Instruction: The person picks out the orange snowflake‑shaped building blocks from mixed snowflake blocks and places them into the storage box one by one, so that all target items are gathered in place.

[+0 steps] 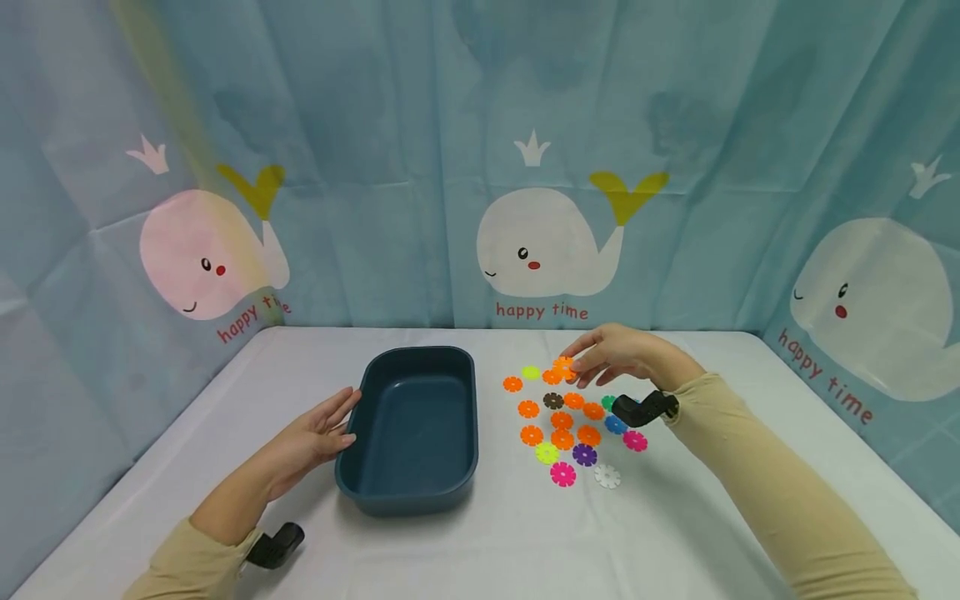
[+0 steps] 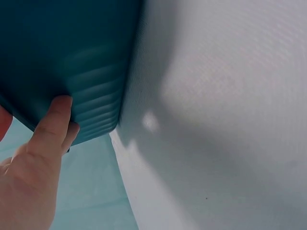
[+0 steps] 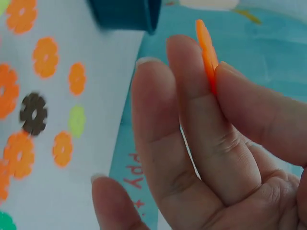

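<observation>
On the left of the table stands a dark blue plastic basin (image 1: 420,498). My left hand (image 1: 318,437) holds it by its left side. The left wrist view has the fingers (image 2: 53,122) against the ribbed outer wall, with the thumb at the rim, mostly out of frame. To the right of the basin, my right hand (image 1: 618,354) is raised over the far part of a spread of snowflake discs. Between its thumb and index finger it pinches an orange snowflake disc (image 3: 207,55), held on edge in the right wrist view.
Several notched discs lie loose on the white cloth: mostly orange (image 1: 528,409), with a brown one (image 1: 553,401), a purple one (image 1: 584,454), a white one (image 1: 607,476) and pink ones (image 1: 563,474). A blue whale-print curtain (image 1: 375,250) hangs behind the table.
</observation>
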A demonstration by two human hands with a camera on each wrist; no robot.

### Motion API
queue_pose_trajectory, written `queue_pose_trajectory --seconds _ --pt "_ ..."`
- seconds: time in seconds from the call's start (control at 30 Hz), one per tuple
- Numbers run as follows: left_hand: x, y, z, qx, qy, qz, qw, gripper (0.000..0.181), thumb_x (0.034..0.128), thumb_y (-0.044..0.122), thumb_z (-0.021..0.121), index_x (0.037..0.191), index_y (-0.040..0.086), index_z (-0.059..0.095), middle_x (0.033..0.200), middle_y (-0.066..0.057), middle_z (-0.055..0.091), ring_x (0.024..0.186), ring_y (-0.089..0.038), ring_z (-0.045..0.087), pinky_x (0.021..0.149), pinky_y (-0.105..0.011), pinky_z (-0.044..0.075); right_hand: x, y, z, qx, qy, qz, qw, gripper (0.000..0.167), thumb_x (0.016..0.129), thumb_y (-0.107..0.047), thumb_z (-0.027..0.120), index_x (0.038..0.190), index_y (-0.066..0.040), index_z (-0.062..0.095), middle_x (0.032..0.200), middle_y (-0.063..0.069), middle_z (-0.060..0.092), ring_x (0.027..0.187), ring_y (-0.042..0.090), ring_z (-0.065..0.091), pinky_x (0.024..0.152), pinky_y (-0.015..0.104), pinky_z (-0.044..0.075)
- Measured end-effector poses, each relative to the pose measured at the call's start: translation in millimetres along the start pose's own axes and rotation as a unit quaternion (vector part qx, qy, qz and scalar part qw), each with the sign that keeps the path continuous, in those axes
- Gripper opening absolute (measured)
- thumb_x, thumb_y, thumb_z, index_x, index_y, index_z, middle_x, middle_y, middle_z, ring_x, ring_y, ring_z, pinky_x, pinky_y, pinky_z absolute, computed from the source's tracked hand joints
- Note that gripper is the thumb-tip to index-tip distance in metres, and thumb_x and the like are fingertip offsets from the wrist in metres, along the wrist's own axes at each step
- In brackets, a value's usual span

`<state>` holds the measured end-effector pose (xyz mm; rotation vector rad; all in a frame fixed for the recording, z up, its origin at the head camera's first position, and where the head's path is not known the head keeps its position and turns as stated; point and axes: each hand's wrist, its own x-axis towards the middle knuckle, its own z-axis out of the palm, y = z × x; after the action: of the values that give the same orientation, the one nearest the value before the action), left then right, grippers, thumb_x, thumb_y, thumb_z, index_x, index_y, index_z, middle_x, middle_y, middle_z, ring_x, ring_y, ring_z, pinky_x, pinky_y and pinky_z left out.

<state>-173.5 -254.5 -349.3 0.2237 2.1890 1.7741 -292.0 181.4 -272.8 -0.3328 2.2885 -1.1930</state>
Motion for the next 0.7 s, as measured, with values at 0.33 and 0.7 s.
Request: queue_pose_trajectory --seconds 0.33,0.7 --pt "1.7 -0.8 -0.7 0.0 0.004 -0.001 1.0 0.086 0.0972 0.009 0.057 0.155 0.005 -0.006 0.161 -0.015 -0.001 0.142 -0.049 -0.004 0.111 -0.062 0.014 6.4 -16.6 11.9 0.025 -0.021 -0.019 0.9993 0.037 0.094 -0.01 0.063 0.126 0.006 0.059 0.085 0.011 0.072 0.08 0.023 0.069 0.086 0.042 0.053" --pt "1.2 -1.2 -0.6 -0.001 0.009 -0.002 1.0 0.086 0.0964 0.01 0.058 0.155 0.005 -0.005 0.162 -0.014 0.0 0.143 -0.048 -0.002 0.111 -0.06 0.016 15.9 -33.6 33.5 0.05 -0.054 -0.021 0.9971 0.035 0.093 -0.009 0.065 0.125 0.005 0.06 0.088 0.015 0.071 0.076 0.021 0.069 0.086 0.044 0.053"
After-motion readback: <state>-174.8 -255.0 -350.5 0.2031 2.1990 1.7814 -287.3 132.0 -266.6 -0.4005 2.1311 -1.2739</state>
